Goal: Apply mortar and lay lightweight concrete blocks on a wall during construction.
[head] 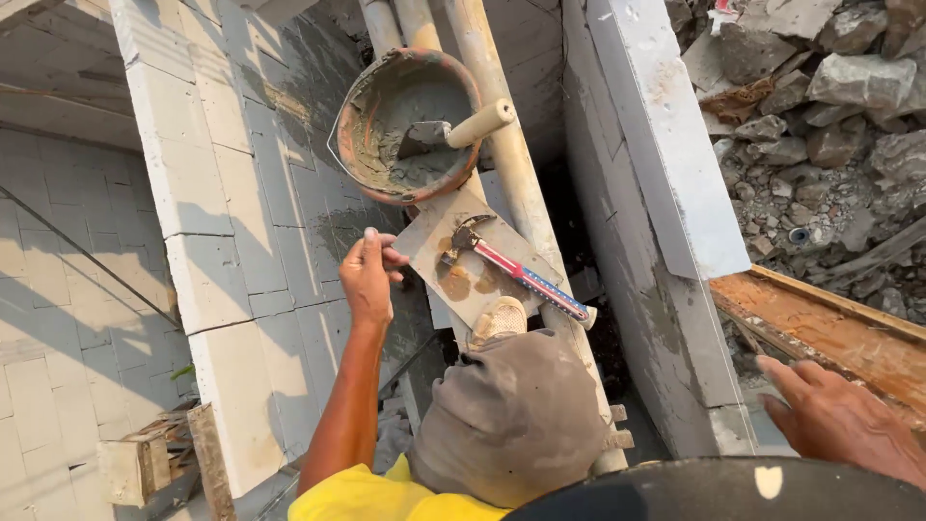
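Observation:
My left hand (369, 278) is raised in front of the white block wall (227, 241), its fingers bunched together at the left edge of a small mortar-stained board (453, 280). Nothing shows between the fingers. A claw hammer (516, 272) with a striped red, white and blue handle lies on that board. My right hand (831, 423) rests flat, fingers apart, near an orange-brown wooden plank (830, 333) at the lower right. My grey-trousered knee (511, 415) and shoe (499, 318) are below the board.
An orange bucket (410, 125) of wet grey mortar, with a wooden-handled trowel (463, 127) in it, hangs by pale scaffold poles (516, 174). A second block wall (656, 193) stands on the right, with stone rubble (820, 106) beyond. Wood scraps (154, 453) lie at lower left.

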